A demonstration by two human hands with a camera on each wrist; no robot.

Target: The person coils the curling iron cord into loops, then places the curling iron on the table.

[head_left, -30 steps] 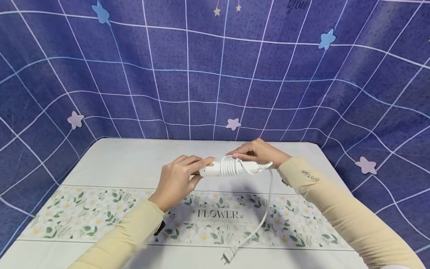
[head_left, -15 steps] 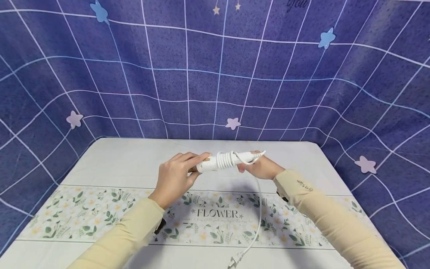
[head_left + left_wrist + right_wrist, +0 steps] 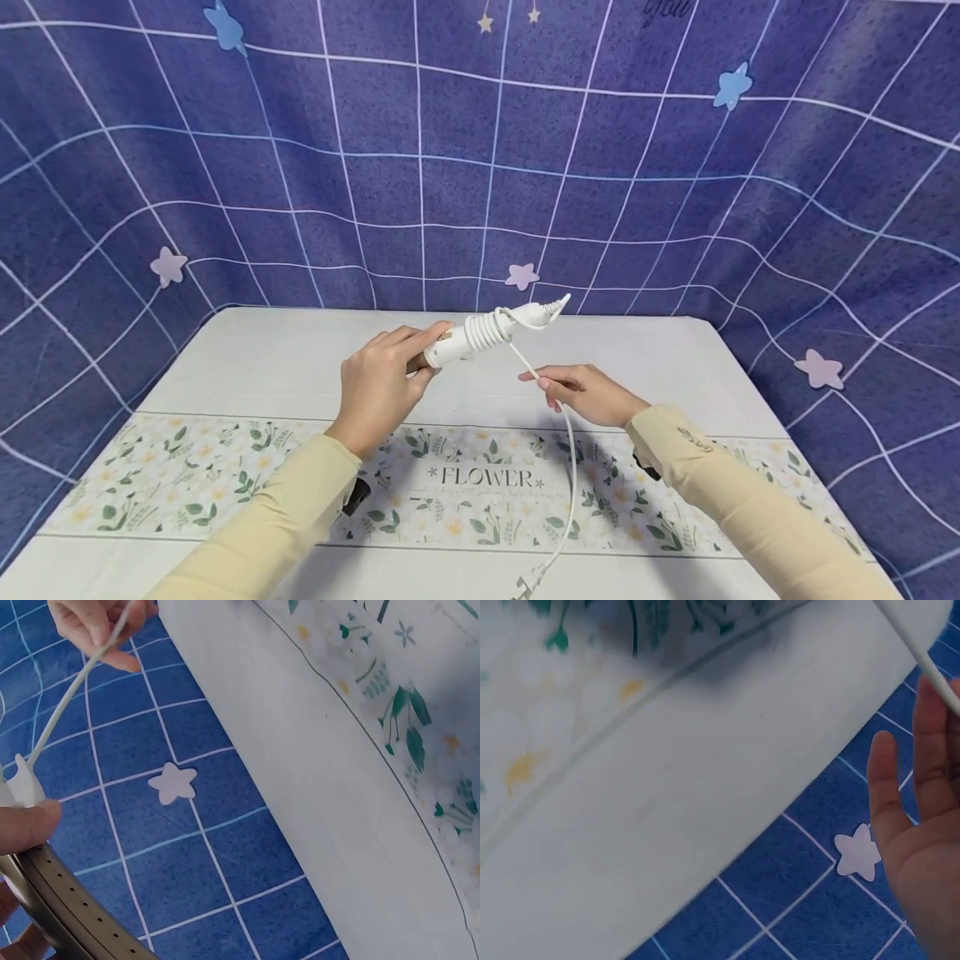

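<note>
My left hand (image 3: 378, 383) grips a white hair styling iron (image 3: 447, 348) near the start of its bronze section, tilting the white handle up to the right above the table. That bronze section (image 3: 64, 896), with a row of small holes, shows below the thumb in the left wrist view. White power cord (image 3: 483, 332) is wound several times around the handle. My right hand (image 3: 592, 396) pinches the loose length of cord between thumb and fingers, below and right of the handle. From there the cord hangs toward the two-pin plug (image 3: 531, 578) near the bottom of the head view.
A white table (image 3: 300, 350) with a printed floral band (image 3: 247, 483) lies beneath both hands. Behind it and along both sides hangs a blue curtain (image 3: 465, 192) with grid lines and stars.
The handle's cord end has swung upward. My right hand went from beside the handle to below it and now holds the loose cord, drawn out from the coils. The plug has shifted slightly downward.
</note>
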